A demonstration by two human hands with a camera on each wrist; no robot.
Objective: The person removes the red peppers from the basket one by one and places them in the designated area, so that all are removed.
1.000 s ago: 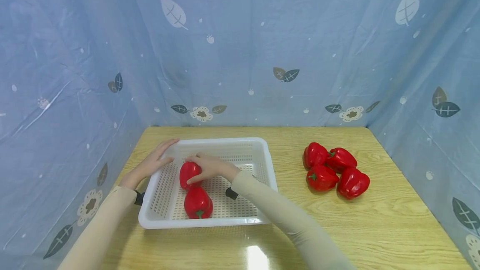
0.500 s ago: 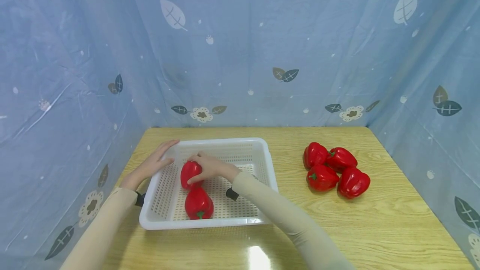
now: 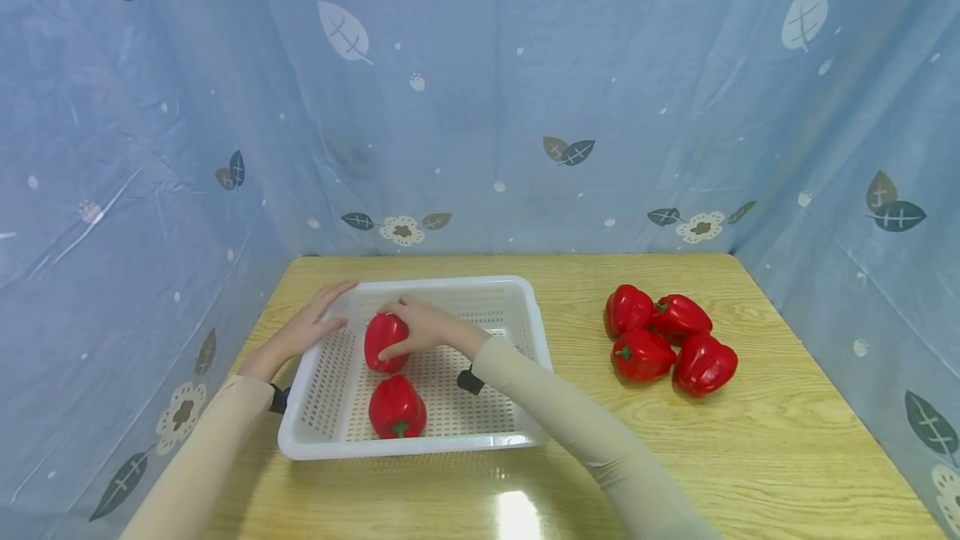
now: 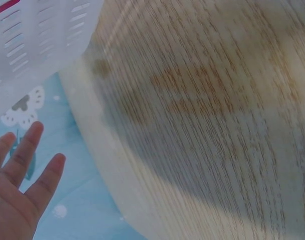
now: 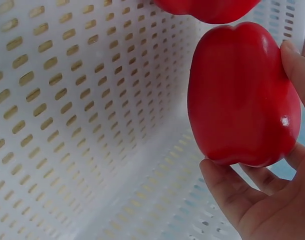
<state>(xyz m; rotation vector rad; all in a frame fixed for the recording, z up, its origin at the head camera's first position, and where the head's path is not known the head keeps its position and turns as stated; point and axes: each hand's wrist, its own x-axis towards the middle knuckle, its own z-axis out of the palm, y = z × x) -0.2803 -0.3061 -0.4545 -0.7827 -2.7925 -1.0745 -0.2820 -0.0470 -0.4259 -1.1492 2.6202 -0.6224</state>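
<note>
My right hand (image 3: pixel 427 330) grips a red bell pepper (image 3: pixel 385 347) by its sides, over the left part of a white perforated plastic basket (image 3: pixel 420 445). In the right wrist view the thumb and fingertips lie against this pepper (image 5: pixel 242 95). A second red bell pepper (image 3: pixel 397 405), green stem toward the front, lies in the basket just in front of it. My left hand (image 3: pixel 303 330) is at the basket's left rim with its fingers extended. The left wrist view has that hand (image 4: pixel 22 185) with spread fingers and nothing held, beside the basket wall (image 4: pixel 37 45).
Several red bell peppers (image 3: pixel 643 355) lie grouped on the wooden table (image 3: pixel 720 448), right of the basket. A blue patterned cloth (image 3: pixel 480 107) hangs behind the table and along both sides.
The right hand has shifted slightly back and right with its pepper, and a gap has opened between the two peppers in the basket. The left hand stays at the rim.
</note>
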